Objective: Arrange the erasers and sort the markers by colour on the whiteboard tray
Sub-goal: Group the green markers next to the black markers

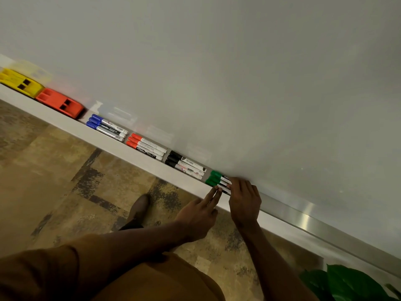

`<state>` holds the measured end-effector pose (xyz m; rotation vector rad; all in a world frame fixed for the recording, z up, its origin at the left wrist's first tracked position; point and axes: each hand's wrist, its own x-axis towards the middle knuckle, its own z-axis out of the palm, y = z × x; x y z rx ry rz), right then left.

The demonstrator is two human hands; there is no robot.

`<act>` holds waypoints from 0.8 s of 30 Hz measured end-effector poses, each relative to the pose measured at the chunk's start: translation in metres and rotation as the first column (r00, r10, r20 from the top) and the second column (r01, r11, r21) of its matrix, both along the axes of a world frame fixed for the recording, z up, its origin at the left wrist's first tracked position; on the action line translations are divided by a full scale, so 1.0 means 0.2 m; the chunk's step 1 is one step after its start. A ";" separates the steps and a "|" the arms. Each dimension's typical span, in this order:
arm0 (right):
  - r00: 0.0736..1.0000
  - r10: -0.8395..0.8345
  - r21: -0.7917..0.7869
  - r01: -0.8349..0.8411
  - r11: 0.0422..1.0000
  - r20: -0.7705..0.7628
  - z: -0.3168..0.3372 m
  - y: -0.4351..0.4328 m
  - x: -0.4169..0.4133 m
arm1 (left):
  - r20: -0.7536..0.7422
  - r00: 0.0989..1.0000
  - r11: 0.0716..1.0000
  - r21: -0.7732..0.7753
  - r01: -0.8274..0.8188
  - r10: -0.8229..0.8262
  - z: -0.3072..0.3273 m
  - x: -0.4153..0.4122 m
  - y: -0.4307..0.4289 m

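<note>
The whiteboard tray runs diagonally from upper left to lower right. On it lie a yellow eraser, an orange eraser, three blue markers, three red markers, three black markers and the green markers, each colour in its own group. My right hand rests over the barrels of the green markers, fingers on them. Two extended fingers of my left hand touch the front green marker at the tray's edge.
The whiteboard fills the upper view. The tray's bare metal stretch continues to the right of my hands. Below are patterned flooring, my shoe and a green plant at the bottom right.
</note>
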<state>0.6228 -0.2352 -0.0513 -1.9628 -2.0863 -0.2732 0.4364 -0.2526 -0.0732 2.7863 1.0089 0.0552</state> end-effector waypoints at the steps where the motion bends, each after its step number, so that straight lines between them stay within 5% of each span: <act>1: 1.000 -0.013 0.010 0.013 1.000 0.004 -0.02 0.00 0.01 | 0.004 1.000 1.000 -0.006 0.005 -0.005 -0.01 0.00 0.00; 24: 0.998 -0.021 -0.002 0.021 1.000 -0.064 -0.09 -0.03 -0.02 | 0.052 0.999 0.999 -0.046 0.002 0.000 -0.06 -0.03 -0.01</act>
